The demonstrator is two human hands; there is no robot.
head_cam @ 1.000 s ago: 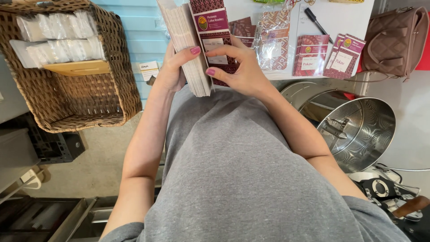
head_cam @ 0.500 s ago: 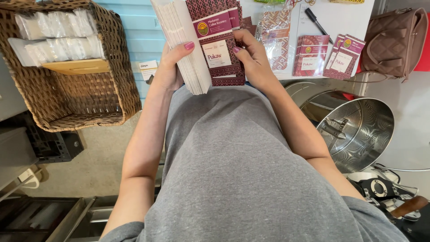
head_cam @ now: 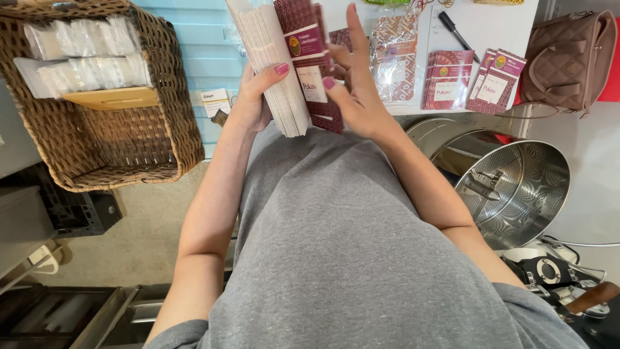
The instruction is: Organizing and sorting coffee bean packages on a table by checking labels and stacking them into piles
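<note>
Head view: left hand [head_cam: 253, 103] fingers clamp packet stack [head_cam: 278, 64]; right hand [head_cam: 355, 90] fingers spread, thumb on front packet [head_cam: 310, 64].

Setting: small packing or retail workspace, likely a food-product shop's back area. Evidence: white worktop [head_cam: 497, 26] carrying several stacks of identical maroon patterned cardboard packets [head_cam: 447, 79]; large brown woven wicker basket [head_cam: 97, 110] filled with clear plastic-wrapped white bundles [head_cam: 84, 55]; big perforated stainless-steel drum [head_cam: 516, 190] below the counter; bare concrete floor [head_cam: 148, 226].
</note>
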